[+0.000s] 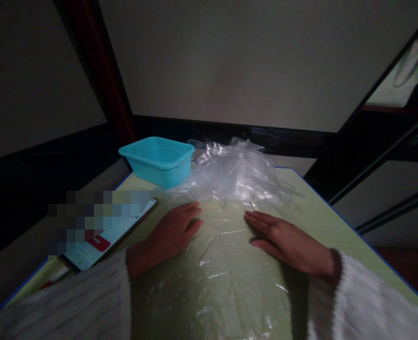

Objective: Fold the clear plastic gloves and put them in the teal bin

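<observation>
A clear plastic bag (226, 269) lies spread flat on the light yellow table, its surface wrinkled and shiny. My left hand (173, 231) rests at its left side, fingers stretched out and holding nothing. Across from it, my right hand (283, 238) lies on the right side with fingers extended, also holding nothing. Just beyond my fingertips sits a crumpled heap of clear plastic bags (240, 170). Where the flat bag ends and the heap begins, I cannot tell.
A turquoise plastic basin (173, 175) stands at the far left of the table (336, 241). A phone (123, 231) lies left of my left hand, partly blurred out, with a red and white item (58, 275) near it. Wall panels (223, 61) rise behind.
</observation>
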Motion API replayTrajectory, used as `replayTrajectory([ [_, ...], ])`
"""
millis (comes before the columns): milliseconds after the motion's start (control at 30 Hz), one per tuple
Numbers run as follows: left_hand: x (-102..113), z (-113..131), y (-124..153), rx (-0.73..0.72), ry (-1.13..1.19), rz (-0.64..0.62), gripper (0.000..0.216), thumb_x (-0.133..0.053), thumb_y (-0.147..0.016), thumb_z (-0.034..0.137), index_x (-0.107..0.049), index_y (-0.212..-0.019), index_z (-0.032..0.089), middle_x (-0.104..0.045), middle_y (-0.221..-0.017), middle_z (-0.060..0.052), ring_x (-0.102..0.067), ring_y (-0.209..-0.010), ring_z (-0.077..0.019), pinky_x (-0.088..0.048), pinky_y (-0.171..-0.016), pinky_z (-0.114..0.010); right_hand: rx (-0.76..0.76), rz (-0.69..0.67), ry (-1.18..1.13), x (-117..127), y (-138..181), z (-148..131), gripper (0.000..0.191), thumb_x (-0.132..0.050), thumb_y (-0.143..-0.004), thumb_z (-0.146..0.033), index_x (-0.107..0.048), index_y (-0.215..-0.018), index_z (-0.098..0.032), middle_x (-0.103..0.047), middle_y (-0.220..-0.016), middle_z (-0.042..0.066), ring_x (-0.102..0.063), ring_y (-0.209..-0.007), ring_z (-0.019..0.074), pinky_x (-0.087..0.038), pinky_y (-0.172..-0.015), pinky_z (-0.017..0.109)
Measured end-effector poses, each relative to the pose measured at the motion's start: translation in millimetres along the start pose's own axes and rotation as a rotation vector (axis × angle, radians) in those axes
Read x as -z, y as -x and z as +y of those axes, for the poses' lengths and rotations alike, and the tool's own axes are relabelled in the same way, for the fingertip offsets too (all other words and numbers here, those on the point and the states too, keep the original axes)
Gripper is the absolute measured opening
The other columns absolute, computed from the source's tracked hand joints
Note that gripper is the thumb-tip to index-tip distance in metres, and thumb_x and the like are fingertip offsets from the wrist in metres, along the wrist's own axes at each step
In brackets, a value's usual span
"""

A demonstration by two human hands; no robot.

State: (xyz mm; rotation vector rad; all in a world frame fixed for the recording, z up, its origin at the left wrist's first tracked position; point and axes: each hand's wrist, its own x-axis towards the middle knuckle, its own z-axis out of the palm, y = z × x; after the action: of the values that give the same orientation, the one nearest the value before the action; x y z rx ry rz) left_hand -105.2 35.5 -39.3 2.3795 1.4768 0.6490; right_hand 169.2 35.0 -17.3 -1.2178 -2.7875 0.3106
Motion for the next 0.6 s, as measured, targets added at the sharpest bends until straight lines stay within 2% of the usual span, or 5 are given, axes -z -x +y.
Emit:
replayTrajectory([
  [133,-4,-4,-5,0.072,0.087,0.088,0.023,-0.047,-0.079,0.018,-0.058,-0.1,0.016,-0.061,-0.114,-0.011,-0.055,-0.11,-0.0251,-0.04,-0.098,-0.045,-0.039,0.11,0.013,1,0,5,0.04,-0.05,-0.087,-0.033,-0.052,-0.123,-0.014,-0.055,-0.125,0.016,-0.053,-0.113,0.0298,-0.045,-0.093,0.048],
  [300,-3,-3,-6,0.085,0.13,0.111,0.017,-0.049,-0.073,0.013,-0.055,-0.087,0.019,-0.063,-0.094,-0.007,-0.06,-0.088,-0.0213,-0.049,-0.081,-0.038,-0.086,0.086,0.006,4,-1,7,0.018,-0.051,-0.086,-0.029,-0.058,-0.095,-0.015,-0.058,-0.096,0.013,-0.057,-0.085,0.0254,-0.05,-0.076,0.043],
  [467,-4,-2,-5,0.089,0.164,0.118,0.012,-0.05,-0.069,0.012,-0.053,-0.079,0.018,-0.058,-0.077,-0.002,-0.057,-0.073,-0.018,-0.048,-0.07,-0.033,-0.215,0.174,-0.1,-2,-1,16,0.017,-0.054,-0.082,-0.035,-0.055,-0.083,-0.018,-0.058,-0.084,0.011,-0.055,-0.076,0.0254,-0.047,-0.068,0.042],
  [600,-5,0,-5,0.082,0.185,0.121,0.013,-0.05,-0.068,0.011,-0.053,-0.078,0.019,-0.055,-0.073,0.0,-0.055,-0.072,-0.0174,-0.047,-0.07,-0.033,-0.246,0.15,-0.185,-9,-1,22,0.019,-0.051,-0.082,-0.037,-0.053,-0.074,-0.019,-0.057,-0.072,0.006,-0.054,-0.064,0.0198,-0.044,-0.055,0.033],
])
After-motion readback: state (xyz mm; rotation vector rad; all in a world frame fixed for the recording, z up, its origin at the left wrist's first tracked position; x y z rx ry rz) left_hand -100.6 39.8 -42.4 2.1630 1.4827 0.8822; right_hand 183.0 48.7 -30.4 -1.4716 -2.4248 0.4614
